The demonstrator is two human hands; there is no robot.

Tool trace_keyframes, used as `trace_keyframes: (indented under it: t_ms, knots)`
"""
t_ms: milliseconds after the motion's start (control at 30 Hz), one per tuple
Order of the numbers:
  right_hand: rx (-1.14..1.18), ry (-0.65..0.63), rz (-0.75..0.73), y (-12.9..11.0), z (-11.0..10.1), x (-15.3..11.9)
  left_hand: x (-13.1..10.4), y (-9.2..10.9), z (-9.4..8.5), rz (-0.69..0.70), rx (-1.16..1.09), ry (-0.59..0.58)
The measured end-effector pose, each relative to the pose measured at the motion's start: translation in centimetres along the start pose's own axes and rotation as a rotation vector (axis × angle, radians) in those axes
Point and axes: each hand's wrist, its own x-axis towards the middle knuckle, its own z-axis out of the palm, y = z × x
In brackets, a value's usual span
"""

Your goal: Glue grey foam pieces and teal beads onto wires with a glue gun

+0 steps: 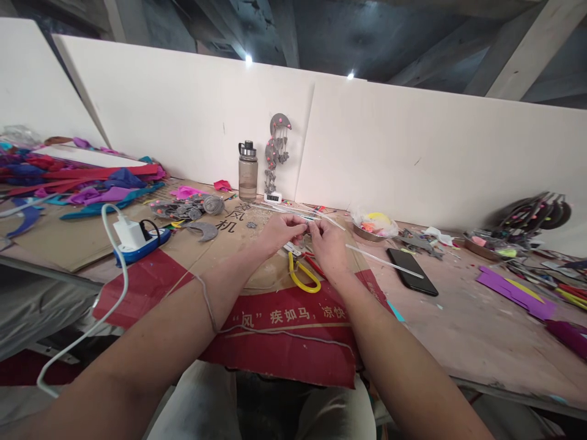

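Note:
My left hand (280,234) and my right hand (332,245) meet fingertip to fingertip over a piece of cardboard (275,351). Both are closed in a pinch; whatever lies between the fingers is too small to make out. Below them rests a pair of scissors (304,286) with yellow and red handles. A thin grey cord (293,334) loops over my left forearm and trails across the red part of the cardboard. A grey felt crescent (202,230) and a small grey flower shape (251,225) lie left of my hands. Clear thin sticks (385,261) stretch out to the right.
A water bottle (248,174), a small digital timer (273,197) and a hanging moon ornament (280,127) stand by the white board. A phone (413,272) and a bowl of scraps (373,227) sit right. A blue power strip (143,245) and colored felt (114,183) lie left.

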Motion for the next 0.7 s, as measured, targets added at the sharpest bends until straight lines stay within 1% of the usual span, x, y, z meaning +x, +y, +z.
trace_keyframes:
  t_ms: [100, 167, 267, 333, 400, 533, 700]
  knots:
    - [0.005, -0.029, -0.003, -0.23, -0.04, -0.02, -0.06, 0.06, 0.08, -0.013, 0.009, 0.029]
    - [0.009, -0.049, -0.011, -0.43, -0.09, 0.0, -0.09, 0.13, 0.14, -0.041, 0.006, 0.072]
    - [0.004, -0.062, -0.014, -0.68, -0.13, 0.03, -0.07, 0.23, 0.22, -0.093, -0.026, 0.13]
    - [0.008, -0.069, -0.009, -0.75, -0.12, 0.0, -0.05, 0.27, 0.27, -0.11, -0.053, 0.147]
    - [0.029, -0.06, -0.005, -0.76, -0.09, -0.07, -0.06, 0.31, 0.3, -0.11, -0.076, 0.156]
    - [0.112, -0.003, 0.015, -0.82, -0.01, -0.22, -0.14, 0.42, 0.33, -0.102, -0.099, 0.166]
    - [0.163, -0.004, 0.033, -0.86, 0.05, -0.18, -0.19, 0.42, 0.34, -0.05, -0.028, 0.153]
